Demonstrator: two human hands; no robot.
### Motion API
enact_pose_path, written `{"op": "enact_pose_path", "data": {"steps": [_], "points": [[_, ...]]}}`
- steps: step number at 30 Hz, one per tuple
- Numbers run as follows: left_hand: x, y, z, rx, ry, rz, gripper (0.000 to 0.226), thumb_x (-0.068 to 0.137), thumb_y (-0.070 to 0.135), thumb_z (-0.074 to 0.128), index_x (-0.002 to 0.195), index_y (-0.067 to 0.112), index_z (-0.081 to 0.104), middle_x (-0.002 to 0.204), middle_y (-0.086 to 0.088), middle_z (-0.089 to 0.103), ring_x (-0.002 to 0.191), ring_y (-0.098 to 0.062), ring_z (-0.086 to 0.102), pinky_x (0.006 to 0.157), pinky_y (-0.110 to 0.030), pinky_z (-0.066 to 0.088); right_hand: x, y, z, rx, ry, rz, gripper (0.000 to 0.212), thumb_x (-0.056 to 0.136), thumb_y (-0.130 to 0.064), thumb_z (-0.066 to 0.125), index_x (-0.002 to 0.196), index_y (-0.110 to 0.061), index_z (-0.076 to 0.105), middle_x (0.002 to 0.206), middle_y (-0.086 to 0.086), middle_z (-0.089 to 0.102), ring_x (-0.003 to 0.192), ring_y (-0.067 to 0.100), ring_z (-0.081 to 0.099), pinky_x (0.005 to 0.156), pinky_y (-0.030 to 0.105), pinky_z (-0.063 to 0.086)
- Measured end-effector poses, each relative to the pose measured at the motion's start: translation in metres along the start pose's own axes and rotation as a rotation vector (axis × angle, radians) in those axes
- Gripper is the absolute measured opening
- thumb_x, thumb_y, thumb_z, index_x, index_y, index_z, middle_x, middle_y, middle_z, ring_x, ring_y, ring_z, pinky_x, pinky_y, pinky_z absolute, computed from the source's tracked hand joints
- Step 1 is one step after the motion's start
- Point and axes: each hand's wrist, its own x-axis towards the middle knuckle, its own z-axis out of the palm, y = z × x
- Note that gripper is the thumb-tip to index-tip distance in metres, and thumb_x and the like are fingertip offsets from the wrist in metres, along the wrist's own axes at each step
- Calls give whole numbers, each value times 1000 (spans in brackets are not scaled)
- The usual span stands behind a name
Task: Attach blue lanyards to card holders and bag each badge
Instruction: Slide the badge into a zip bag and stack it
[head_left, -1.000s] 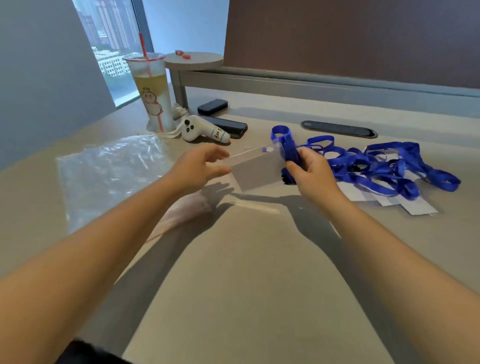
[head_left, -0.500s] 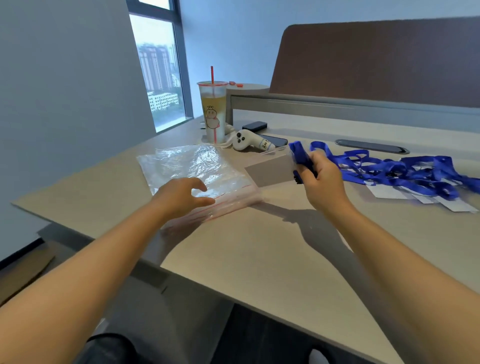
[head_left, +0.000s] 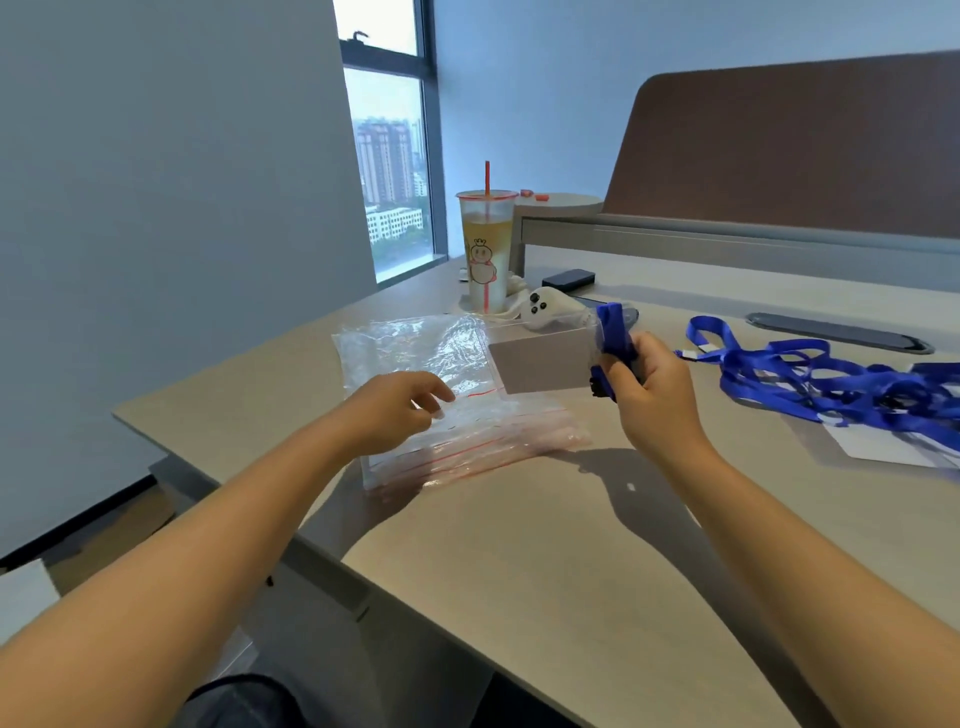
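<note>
1. Head view, step in hand (judged): bagging one assembled badge. The card holder with its blue lanyard bundled at one end is held above the tabletop, just right of the bag stack.
2. Method, advised: lift only the top bag of the stack of clear zip bags by its red-striped mouth, which lies toward the near edge of the tabletop. Part the two lips before bringing the badge over. Feed the card holder in flat end first, then tuck the lanyard bundle after it so no strap crosses the seal. Film is thin and slippery; two bags may come up together.
3. Left hand: over the bag stack near its mouth, fingers loosely bent, fingertips at the film. Whether it has pinched a layer cannot be told; nothing is visibly lifted.
4. Right hand: fingers curled firmly round the gathered lanyard where it meets the card holder, which juts leftward from the grip.
5. Spare lanyards and cards: loose heap toward the right edge of the tabletop, well apart from the bags.
6. Other items, far side of the tabletop: drink cup with straw, white controller, dark phone.
</note>
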Motion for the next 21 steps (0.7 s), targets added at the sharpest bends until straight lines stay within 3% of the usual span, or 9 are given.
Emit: {"op": "enact_pose_path", "data": {"steps": [5, 9, 12, 15, 21], "points": [[-19, -21, 1, 49, 99, -16, 31, 87, 20, 58, 117, 16, 57, 121, -4, 60, 103, -17, 57, 91, -29, 45, -3, -2, 13, -11, -8, 3, 16, 91, -3, 43, 103, 2, 53, 88, 8, 55, 71, 12, 49, 64, 16, 42], [-28, -31, 4, 38, 161, -63, 23, 88, 14, 55, 110, 12, 63, 113, -6, 65, 100, -21, 59, 89, -30, 45, -4, -8, 25, -3, -32, 13, 18, 90, -2, 43, 105, 3, 54, 91, 9, 55, 80, 20, 51, 80, 39, 45], [-29, -33, 6, -68, 246, -92, 20, 88, 8, 54, 105, 11, 63, 104, -8, 67, 93, -22, 60, 87, -31, 47, -4, -13, 32, 62, -41, 3, 19, 91, -3, 43, 108, 0, 53, 94, 7, 54, 86, 18, 51, 81, 31, 45], [-29, -31, 5, -160, 284, -67, 14, 86, 7, 58, 98, 13, 55, 97, -8, 64, 88, -23, 60, 84, -31, 49, -3, -18, 34, 127, -31, -5, 17, 92, -3, 43, 105, -2, 53, 90, 3, 54, 75, 11, 52, 69, 17, 46], [-23, -32, -1, -194, 258, -7, 31, 80, 7, 65, 95, 20, 41, 79, 3, 54, 69, -11, 49, 62, -13, 41, 0, -21, 36, 199, -27, -2, 11, 91, -2, 42, 92, -10, 49, 78, -2, 53, 68, 7, 53, 62, 9, 47]]}}
